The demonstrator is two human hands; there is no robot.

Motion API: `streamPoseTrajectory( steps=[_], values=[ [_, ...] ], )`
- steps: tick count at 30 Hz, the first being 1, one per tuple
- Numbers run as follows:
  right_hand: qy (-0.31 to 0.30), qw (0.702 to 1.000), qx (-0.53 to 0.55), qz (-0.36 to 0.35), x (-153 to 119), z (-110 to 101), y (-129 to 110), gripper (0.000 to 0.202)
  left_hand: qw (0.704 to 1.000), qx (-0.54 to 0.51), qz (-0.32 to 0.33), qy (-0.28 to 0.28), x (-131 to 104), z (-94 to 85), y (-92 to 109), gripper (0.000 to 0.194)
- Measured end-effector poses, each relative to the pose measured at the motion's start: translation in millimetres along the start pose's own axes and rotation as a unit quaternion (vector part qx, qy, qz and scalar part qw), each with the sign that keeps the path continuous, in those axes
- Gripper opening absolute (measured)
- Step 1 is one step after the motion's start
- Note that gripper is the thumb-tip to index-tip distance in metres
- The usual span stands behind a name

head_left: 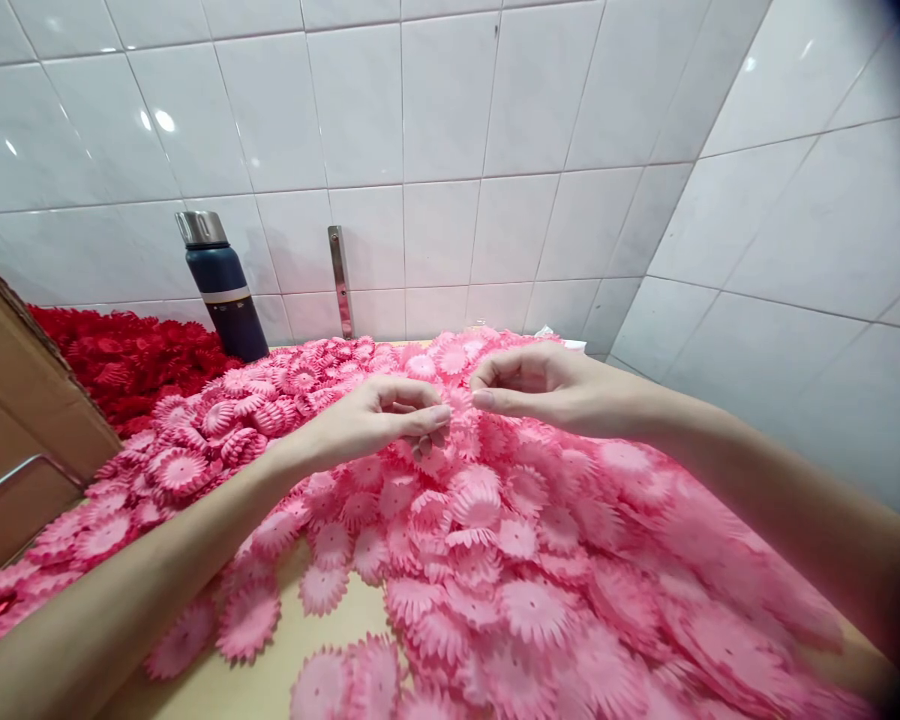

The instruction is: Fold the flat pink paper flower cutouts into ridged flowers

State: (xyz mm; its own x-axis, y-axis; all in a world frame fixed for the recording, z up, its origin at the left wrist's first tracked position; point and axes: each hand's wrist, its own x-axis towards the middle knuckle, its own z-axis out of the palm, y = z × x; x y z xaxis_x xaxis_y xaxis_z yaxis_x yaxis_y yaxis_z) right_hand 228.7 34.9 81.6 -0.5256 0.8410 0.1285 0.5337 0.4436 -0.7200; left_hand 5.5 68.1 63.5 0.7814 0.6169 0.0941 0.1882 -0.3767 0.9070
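Note:
My left hand (399,418) is over the middle of a heap of pink scalloped petal discs (476,500), its thumb and forefinger pinched together. Close by on the right, my right hand (534,385) is also closed in a pinch, fingertips turned toward the left hand. A pale pink disc (461,408) shows in the narrow gap between the two sets of fingertips. Whether either hand grips it, or it lies on the heap behind, I cannot make out. Many discs have a small hole in the centre.
A dark blue bottle (227,290) with a steel cap stands behind the heap, near a pile of red petals (150,355). At the left edge is a cardboard box (30,400). White tiled walls (442,120) close off the back and right. Yellowish tabletop (292,620) shows in front.

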Motion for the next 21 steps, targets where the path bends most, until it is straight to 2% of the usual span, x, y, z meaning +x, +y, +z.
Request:
streamPoseTrajectory(
  steps=[3, 7, 10, 13, 16, 21],
  values=[
    [0.026, 0.998, -0.048, 0.015, 0, -8, 5, 0.029, 1.0, 0.005, -0.009, 0.024, -1, -3.8, -1, 0.021],
    [0.146, 0.976, -0.141, 0.072, -1, -22, 23, 0.024, 0.999, 0.007, -0.014, 0.032, -1, -6.5, -2, 0.024],
    [0.193, 0.97, -0.118, 0.086, -3, -29, 31, 0.025, 1.0, 0.014, -0.011, 0.024, -1, -7.0, -1, 0.026],
    [0.182, 0.978, -0.074, 0.072, -5, -26, 23, 0.031, 1.0, 0.017, -0.008, 0.019, -1, -6.9, 0, 0.026],
    [0.128, 0.99, -0.048, 0.019, -5, -13, 5, 0.031, 0.999, 0.031, -0.011, 0.015, -2, -6.2, 0, 0.023],
    [0.052, 0.995, -0.079, -0.035, -1, 8, -13, 0.029, 0.999, 0.023, -0.019, -0.015, -2, -4.1, 0, 0.02]
  ],
)
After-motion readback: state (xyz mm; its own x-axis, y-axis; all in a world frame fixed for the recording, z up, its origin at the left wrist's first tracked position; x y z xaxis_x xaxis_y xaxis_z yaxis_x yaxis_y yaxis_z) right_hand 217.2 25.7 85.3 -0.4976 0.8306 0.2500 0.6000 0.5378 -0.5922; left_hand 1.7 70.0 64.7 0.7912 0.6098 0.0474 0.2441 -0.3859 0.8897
